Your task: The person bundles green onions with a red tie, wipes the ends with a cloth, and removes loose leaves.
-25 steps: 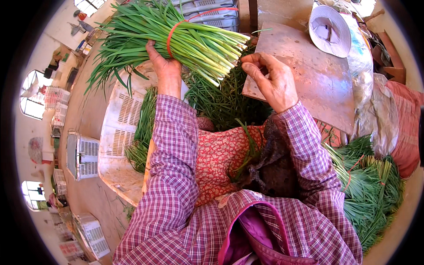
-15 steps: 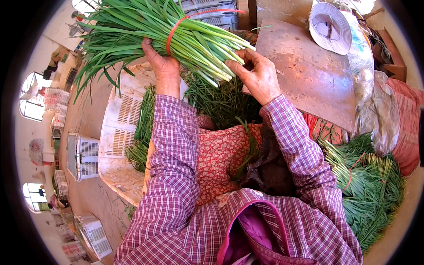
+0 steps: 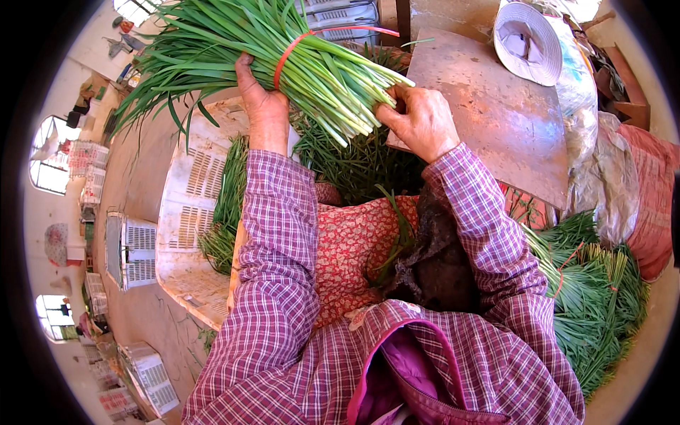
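Observation:
A thick bundle of garlic chives (image 3: pixel 212 51), green leaves to the left and pale stem ends to the right, is held up in front of me. A red tie (image 3: pixel 284 59) circles its middle, with a loose tail running off to the right. My left hand (image 3: pixel 266 108) is wrapped around the bundle from below, beside the tie, its fingers hidden behind the leaves. At the pale stem ends, my right hand (image 3: pixel 423 122) is closed, thumb and fingers pinching the tips of the stems.
Loose chives (image 3: pixel 354 159) lie below the bundle. A white crate (image 3: pixel 173 234) stands left, a worn board (image 3: pixel 489 117) right with a sun hat (image 3: pixel 528 44) at its far edge. Tied chive bundles (image 3: pixel 595 312) are piled at lower right. Plastic sacks (image 3: pixel 602 173) lie beyond them.
My right hand has shifted slightly right and down, its fingers closing more tightly at the stem ends. The bundle has tilted a little, and the tie's tail has moved slightly right and down.

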The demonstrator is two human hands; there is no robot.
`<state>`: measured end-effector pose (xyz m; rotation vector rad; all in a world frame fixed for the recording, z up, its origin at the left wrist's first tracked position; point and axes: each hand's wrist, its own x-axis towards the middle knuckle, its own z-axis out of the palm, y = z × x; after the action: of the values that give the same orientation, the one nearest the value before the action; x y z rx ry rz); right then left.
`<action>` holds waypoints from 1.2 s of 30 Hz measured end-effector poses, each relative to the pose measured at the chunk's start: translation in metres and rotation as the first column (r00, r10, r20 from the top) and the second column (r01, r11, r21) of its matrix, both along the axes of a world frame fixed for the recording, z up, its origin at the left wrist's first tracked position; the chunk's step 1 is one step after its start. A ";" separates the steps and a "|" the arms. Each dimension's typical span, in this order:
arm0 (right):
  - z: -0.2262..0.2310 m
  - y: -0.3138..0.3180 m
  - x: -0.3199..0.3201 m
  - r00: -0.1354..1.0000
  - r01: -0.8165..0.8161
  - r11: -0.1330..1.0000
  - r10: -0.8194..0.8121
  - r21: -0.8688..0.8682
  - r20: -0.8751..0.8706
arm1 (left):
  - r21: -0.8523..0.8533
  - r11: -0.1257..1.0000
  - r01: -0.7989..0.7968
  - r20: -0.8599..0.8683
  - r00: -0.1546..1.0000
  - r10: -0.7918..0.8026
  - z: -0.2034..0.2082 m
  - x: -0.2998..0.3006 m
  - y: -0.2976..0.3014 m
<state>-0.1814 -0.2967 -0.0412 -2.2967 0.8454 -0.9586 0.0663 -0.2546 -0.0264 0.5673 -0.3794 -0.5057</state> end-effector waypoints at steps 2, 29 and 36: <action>0.000 0.004 -0.003 0.999 0.024 1.000 -0.024 -0.007 -0.034 | 0.017 0.999 0.041 0.037 0.998 -0.041 0.000 -0.003 0.001; -0.019 0.009 -0.002 0.794 -0.601 -0.016 -0.127 0.799 0.595 | -0.028 0.998 -0.048 0.092 0.994 0.051 0.003 -0.012 0.001; -0.021 0.008 -0.012 0.834 -0.550 0.117 0.031 0.827 0.551 | -0.011 0.999 -0.032 0.154 0.987 0.033 0.005 -0.014 0.005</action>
<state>-0.1936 -0.2890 -0.0624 -0.9209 0.4710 -0.3761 0.0523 -0.2495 -0.0216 0.6055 -0.5188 -0.4300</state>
